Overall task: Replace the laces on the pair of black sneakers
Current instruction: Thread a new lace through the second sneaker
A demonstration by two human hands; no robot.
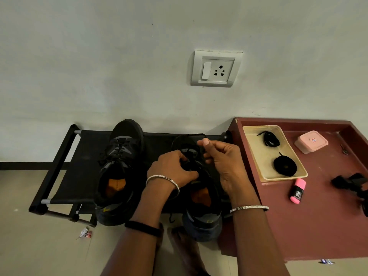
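Beige tray (256, 154) with coiled laces (285, 166) beside sneakers (119, 154)

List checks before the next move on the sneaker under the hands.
1. Grip: left hand holds the lace over the right-hand sneaker: ok.
2. Pull: right hand pinches a strand with its fingers, thumb raised: ok.
3. Eyelets freed so far: cannot tell, the hands cover them.
4. Other sneaker upright on the rack, laced: ok.
5. Spares: loose lace bundle and coiled lace lie in the tray: ok.
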